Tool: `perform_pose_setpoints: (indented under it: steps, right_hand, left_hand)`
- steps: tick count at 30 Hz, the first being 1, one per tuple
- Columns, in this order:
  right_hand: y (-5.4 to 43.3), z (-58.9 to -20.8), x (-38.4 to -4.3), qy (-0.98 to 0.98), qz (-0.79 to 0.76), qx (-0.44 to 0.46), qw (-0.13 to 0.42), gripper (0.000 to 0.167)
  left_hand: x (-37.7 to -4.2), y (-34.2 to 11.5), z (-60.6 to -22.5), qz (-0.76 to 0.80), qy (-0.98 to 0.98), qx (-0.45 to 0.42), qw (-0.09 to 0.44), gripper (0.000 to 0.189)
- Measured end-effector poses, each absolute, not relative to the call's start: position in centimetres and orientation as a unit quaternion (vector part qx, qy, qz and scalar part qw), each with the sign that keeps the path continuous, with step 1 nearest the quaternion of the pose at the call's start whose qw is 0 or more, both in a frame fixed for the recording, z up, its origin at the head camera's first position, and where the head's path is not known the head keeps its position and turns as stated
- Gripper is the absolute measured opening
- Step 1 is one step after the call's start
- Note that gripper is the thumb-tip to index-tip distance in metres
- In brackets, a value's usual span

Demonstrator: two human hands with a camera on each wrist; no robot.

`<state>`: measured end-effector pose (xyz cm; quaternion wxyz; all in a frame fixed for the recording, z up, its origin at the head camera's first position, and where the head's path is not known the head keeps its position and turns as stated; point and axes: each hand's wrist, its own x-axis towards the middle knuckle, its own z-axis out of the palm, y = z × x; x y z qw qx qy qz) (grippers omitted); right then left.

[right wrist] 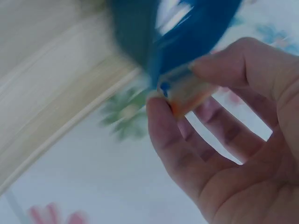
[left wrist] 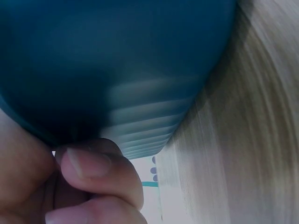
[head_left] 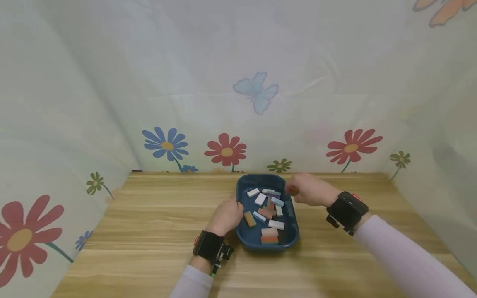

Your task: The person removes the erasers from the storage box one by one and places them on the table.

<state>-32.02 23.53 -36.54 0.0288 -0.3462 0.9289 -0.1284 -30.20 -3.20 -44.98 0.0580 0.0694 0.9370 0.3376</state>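
A dark blue plastic bin stands on the table and holds several small rectangular blocks in white, pale blue, orange and pink. My left hand grips its left rim; in the left wrist view the curled fingers are at the edge of the blue wall. My right hand is at the bin's far right rim. Between thumb and fingertips it pinches a small block, pale with an orange side and a blue mark. In the head view that block is mostly covered by the hand.
The wood-grain table extends to both sides of the bin. A pale cloth printed with flowers and a butterfly hangs behind the table and along its sides. Black camera straps are on both wrists.
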Motion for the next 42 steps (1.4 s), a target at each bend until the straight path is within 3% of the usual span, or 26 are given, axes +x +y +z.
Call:
perform_pose_setpoints:
  steps: [8,14,19,23,37,42]
  right_hand:
    - [31.0,-39.5,-35.6,0.964,-0.118,-0.235,0.029,0.019]
    - [36.4,-41.8,-36.6,0.978,-0.086,-0.187,-0.017,0.01]
    - [39.4,-43.5,-36.1,0.985,-0.077,-0.143,-0.056,0.023]
    - [40.9,-44.8,-36.0,0.987,-0.088,-0.121,-0.061,0.031]
    - [42.5,-46.6,-36.6,0.991,-0.102,-0.081,-0.025,0.027]
    - [42.3,-46.2,-36.6,0.992,-0.101,-0.07,-0.007,0.014]
  left_hand:
    - [-30.2,-3.2,-44.9,0.349,0.932,0.051,0.081,0.028]
    - [-30.4,-3.1,-44.9,0.347,0.934,0.054,0.072,0.029]
    - [-30.4,-3.2,-45.0,0.343,0.935,0.06,0.071,0.032]
    - [-30.3,-3.3,-45.0,0.346,0.933,0.057,0.078,0.037]
    - [-30.3,-3.3,-45.2,0.349,0.932,0.056,0.083,0.036]
    - [-30.3,-3.2,-45.1,0.353,0.93,0.049,0.09,0.04]
